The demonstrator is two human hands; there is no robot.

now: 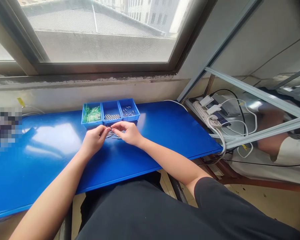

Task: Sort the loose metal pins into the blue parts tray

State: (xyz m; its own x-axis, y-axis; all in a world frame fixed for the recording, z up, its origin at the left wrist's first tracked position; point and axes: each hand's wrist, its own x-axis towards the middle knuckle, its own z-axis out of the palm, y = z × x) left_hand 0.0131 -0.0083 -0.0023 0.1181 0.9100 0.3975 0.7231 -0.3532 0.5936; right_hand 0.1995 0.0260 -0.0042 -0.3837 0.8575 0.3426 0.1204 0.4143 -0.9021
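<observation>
Both hands meet above the blue table [155,146], just in front of the blue bins. The fingers of my left hand [95,138] are pinched, and so are those of my right hand [128,132]. Between the fingertips is a small dark piece [111,128], too tiny to name. Under the hands lies a loose pile of thin metal pins [118,137], partly covered by them. Of the three joined bins, the left bin [83,116] holds green-and-clear plastic pieces, the middle bin [111,106] short metal rings, and the right bin [137,115] several metal pins.
Behind the table are a wall and a window [102,46]. At the right stand a metal frame [260,90] and a power strip [206,113] with plugs and white cables. Another person's arm [271,133] shows beyond the frame. A pixelated patch covers the far left.
</observation>
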